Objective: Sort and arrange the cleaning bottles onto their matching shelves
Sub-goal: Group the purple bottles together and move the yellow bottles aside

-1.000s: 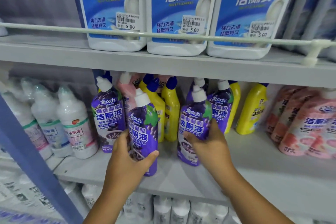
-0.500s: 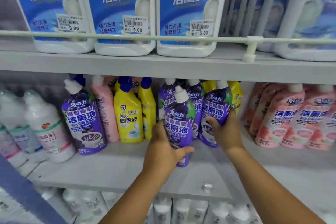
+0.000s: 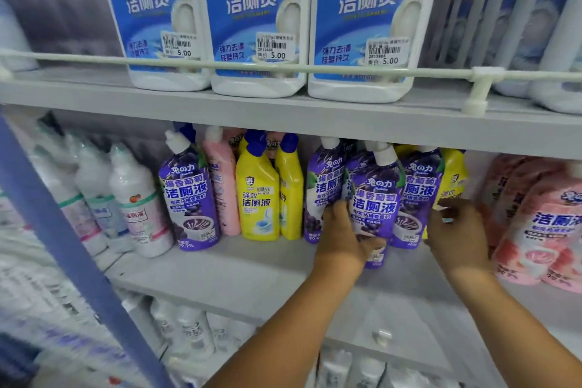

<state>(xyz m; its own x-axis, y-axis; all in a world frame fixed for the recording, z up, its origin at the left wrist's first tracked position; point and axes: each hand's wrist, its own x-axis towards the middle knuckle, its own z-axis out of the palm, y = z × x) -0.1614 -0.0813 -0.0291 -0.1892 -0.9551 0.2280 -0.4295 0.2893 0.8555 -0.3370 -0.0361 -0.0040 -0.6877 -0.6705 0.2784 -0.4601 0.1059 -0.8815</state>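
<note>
On the middle shelf (image 3: 239,271), a lone purple bottle (image 3: 190,198) stands left of the yellow bottles (image 3: 258,195). Further right, the left hand (image 3: 341,236) grips a white-capped purple bottle (image 3: 376,195), fingers wrapped around its lower body. The right hand (image 3: 453,230) rests against the adjacent purple bottle (image 3: 415,198); its grip cannot be determined.
</note>
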